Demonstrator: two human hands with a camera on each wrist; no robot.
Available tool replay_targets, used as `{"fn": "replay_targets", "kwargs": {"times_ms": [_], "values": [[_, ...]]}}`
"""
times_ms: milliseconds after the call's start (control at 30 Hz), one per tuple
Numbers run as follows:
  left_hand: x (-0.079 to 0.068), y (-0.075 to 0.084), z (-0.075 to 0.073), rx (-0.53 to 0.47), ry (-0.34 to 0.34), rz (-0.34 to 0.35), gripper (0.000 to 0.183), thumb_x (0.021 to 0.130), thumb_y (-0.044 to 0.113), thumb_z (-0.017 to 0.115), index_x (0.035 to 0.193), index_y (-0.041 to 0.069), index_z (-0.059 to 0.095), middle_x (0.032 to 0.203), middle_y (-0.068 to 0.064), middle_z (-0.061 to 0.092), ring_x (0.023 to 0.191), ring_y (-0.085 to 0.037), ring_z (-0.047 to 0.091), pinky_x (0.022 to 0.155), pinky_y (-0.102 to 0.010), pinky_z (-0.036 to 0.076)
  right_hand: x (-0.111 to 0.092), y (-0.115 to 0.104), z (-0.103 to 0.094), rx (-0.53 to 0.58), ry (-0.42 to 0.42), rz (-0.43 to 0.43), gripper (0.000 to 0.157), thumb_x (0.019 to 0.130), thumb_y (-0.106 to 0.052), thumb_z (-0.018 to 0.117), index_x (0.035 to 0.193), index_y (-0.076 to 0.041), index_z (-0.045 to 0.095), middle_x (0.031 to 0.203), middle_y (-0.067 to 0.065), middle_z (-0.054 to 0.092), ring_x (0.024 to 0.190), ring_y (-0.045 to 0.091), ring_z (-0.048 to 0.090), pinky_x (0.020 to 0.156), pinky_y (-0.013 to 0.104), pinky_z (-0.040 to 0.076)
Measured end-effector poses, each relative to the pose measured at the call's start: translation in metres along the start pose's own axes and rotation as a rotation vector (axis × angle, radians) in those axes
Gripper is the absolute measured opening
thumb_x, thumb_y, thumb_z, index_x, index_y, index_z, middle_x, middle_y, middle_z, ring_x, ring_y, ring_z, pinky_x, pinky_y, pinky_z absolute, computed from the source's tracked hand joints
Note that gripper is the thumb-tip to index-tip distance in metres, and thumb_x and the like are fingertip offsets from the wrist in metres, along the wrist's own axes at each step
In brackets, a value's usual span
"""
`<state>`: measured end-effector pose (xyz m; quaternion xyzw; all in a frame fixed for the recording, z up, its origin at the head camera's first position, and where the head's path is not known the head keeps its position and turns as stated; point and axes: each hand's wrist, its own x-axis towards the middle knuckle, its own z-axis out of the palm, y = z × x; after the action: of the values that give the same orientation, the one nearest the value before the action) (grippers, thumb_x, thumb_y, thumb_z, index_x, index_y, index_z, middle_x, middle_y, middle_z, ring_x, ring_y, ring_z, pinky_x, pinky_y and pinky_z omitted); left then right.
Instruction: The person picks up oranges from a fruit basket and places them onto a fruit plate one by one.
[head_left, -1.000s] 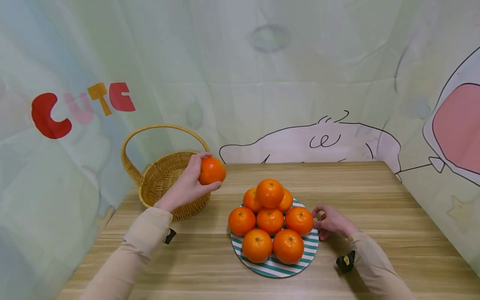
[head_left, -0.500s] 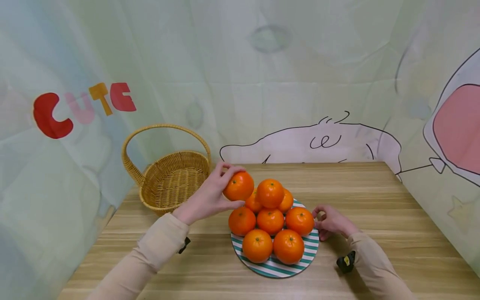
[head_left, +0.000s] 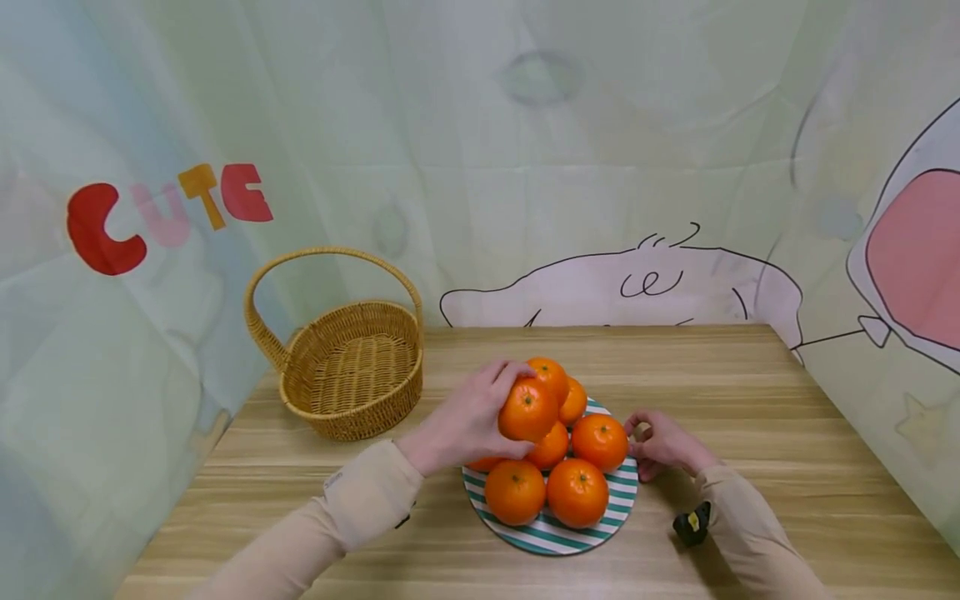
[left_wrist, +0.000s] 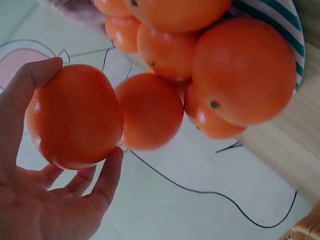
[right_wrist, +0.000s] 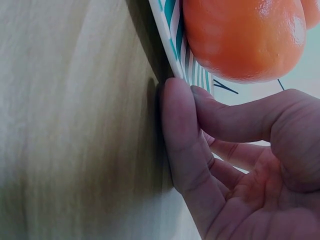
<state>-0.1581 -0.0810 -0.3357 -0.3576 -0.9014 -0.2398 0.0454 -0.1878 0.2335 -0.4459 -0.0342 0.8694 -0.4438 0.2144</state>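
Observation:
My left hand (head_left: 468, 421) grips an orange (head_left: 528, 409) between thumb and fingers, over the left side of a pile of oranges. The left wrist view shows this held orange (left_wrist: 75, 117) close beside the pile's top orange (left_wrist: 152, 112); whether they touch I cannot tell. Several oranges, such as the front right one (head_left: 577, 493), lie on a round green-and-white striped plate (head_left: 555, 540). My right hand (head_left: 663, 443) pinches the plate's right rim between thumb and index finger; the rim (right_wrist: 172, 55) meets the fingertips in the right wrist view. The left hand partly hides the oranges on the left.
A wicker basket (head_left: 300, 392) with a tall handle stands at the back left of the wooden table (head_left: 720, 367), with no fruit in it. A printed curtain (head_left: 480, 167) hangs behind the table and along its sides.
My left hand has carried the orange from beside the basket, rightward and down, to the pile on the plate. My right hand has stayed at the plate's rim.

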Motion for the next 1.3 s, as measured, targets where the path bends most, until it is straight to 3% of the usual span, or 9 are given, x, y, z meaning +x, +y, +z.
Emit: {"fn": "replay_targets", "kwargs": {"times_ms": [167, 467, 1300], "values": [[0.003, 0.008, 0.011, 0.034, -0.051, -0.010, 0.075, 0.074, 0.032, 0.086, 0.135, 0.012, 0.049, 0.131, -0.008, 0.049, 0.114, -0.026, 0.056, 0.101, -0.044, 0.051, 0.000, -0.002, -0.001, 0.004, -0.002, 0.006, 0.023, 0.094, 0.000, 0.063, 0.114, 0.004, 0.052, 0.075, 0.009, 0.057, 0.054, 0.015, 0.063, 0.057, 0.031, 0.059], [0.005, 0.009, 0.024, 0.032, -0.064, -0.010, 0.070, 0.072, 0.032, 0.087, 0.130, 0.014, 0.053, 0.126, -0.006, 0.043, 0.106, -0.021, 0.057, 0.093, -0.038, 0.053, 0.000, -0.002, -0.001, 0.003, 0.000, 0.021, 0.024, 0.094, -0.001, 0.063, 0.115, 0.003, 0.053, 0.078, 0.010, 0.058, 0.056, 0.016, 0.063, 0.058, 0.031, 0.060], [0.007, 0.011, 0.037, 0.031, -0.145, -0.083, 0.068, 0.078, 0.039, 0.083, 0.134, 0.017, 0.052, 0.122, -0.005, 0.037, 0.098, -0.019, 0.058, 0.081, -0.028, 0.055, 0.000, -0.001, -0.001, 0.003, 0.001, 0.030, 0.024, 0.094, 0.000, 0.062, 0.115, 0.003, 0.053, 0.078, 0.011, 0.059, 0.057, 0.016, 0.063, 0.058, 0.031, 0.060]]}}
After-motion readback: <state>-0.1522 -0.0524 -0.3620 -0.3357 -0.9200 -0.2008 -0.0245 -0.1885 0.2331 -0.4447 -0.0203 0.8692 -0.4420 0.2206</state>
